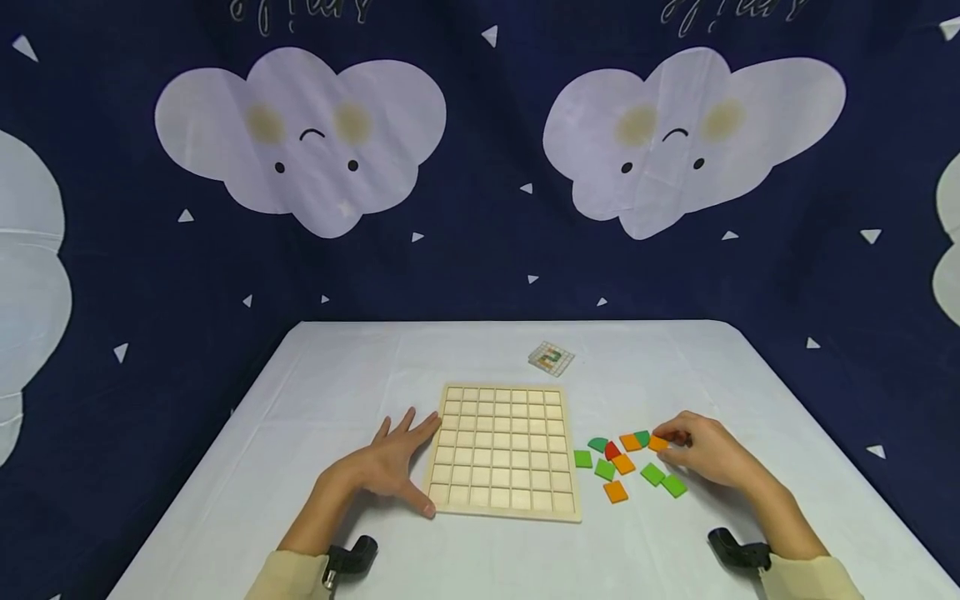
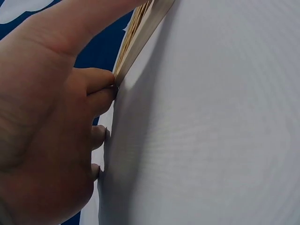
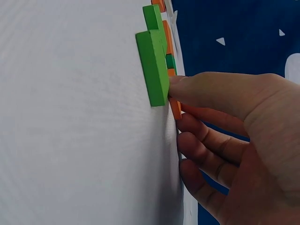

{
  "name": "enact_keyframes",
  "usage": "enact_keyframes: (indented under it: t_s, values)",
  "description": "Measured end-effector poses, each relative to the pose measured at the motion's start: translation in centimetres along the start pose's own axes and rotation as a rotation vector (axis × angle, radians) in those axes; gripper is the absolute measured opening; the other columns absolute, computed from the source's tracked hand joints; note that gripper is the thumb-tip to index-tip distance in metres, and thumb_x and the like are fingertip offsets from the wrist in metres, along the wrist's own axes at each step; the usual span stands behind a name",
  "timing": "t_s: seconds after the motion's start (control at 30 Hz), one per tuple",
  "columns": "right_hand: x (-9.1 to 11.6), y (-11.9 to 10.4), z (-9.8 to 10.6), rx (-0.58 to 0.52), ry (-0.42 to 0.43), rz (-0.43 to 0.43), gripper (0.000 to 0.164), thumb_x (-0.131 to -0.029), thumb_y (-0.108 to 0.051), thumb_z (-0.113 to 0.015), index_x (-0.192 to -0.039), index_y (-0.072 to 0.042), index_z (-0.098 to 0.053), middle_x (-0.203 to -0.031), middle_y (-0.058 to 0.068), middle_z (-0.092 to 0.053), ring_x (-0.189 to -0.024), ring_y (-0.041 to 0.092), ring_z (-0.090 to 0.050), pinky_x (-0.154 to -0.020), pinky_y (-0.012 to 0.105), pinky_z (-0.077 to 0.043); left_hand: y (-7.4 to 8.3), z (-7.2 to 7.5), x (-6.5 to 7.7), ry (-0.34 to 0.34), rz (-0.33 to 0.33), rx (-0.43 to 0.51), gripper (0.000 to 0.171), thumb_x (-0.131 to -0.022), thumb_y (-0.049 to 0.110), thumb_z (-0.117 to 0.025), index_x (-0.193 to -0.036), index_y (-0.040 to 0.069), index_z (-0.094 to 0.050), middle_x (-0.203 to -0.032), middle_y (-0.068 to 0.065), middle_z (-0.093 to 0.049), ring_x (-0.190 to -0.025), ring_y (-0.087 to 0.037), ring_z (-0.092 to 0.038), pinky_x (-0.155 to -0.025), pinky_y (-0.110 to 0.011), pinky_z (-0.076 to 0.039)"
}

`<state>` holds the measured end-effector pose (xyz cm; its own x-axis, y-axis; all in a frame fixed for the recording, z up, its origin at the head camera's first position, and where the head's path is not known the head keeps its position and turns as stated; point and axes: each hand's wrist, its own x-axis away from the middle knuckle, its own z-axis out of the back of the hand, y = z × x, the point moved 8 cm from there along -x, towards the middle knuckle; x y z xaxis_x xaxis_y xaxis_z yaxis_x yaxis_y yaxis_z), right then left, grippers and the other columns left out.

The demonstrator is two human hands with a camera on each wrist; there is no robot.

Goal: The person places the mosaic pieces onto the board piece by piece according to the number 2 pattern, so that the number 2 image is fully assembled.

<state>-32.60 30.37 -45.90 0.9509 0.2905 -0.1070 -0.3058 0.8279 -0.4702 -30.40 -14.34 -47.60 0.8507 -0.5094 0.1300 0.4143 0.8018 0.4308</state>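
My left hand [image 1: 390, 458] lies at the left side of a wooden grid board [image 1: 501, 457], its fingers spread. Its index finger and thumb touch the board's edge; the other fingers rest on the cloth, as the left wrist view shows. Right of the board, my right hand [image 1: 708, 450] pinches an orange square tile [image 1: 658, 443] between thumb and index finger. The right wrist view shows the thumb over this orange tile [image 3: 176, 110], with a green tile [image 3: 152, 70] lying in front. The remaining fingers are bent beside it.
Between board and right hand lie several loose pieces: green squares [image 1: 652, 474], orange squares [image 1: 616, 492], dark green rounded pieces [image 1: 597, 444] and a red piece [image 1: 612, 451]. Behind the board sits a small gridded pattern card [image 1: 551, 358]. A white cloth [image 1: 360, 358] covers the table.
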Motion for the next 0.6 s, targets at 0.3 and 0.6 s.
enact_keyframes:
  t_s: [0.3, 0.6]
  values:
    - [0.20, 0.08, 0.24, -0.005, 0.010, 0.000, 0.027, -0.078, -0.017, -0.078, -0.104, -0.010, -0.072, -0.089, -0.005, -0.059, -0.078, 0.015, -0.049, -0.065, 0.030, -0.043, 0.58, -0.02, -0.10, -0.020, -0.025, 0.014, 0.136, -0.044, 0.070, -0.082, -0.154, 0.016, -0.023, -0.159, 0.002, -0.016, -0.144, -0.035, 0.002, -0.111, -0.059, 0.008]
    - [-0.14, -0.23, 0.20, -0.007, 0.006, -0.004, 0.025, -0.079, -0.014, -0.077, -0.103, -0.007, -0.072, -0.088, -0.003, -0.062, -0.076, 0.015, -0.051, -0.063, 0.028, -0.044, 0.46, -0.30, 0.13, -0.021, 0.012, -0.004, 0.140, -0.040, 0.073, -0.081, -0.154, 0.017, -0.023, -0.159, 0.004, -0.015, -0.145, -0.031, 0.001, -0.111, -0.058, 0.007]
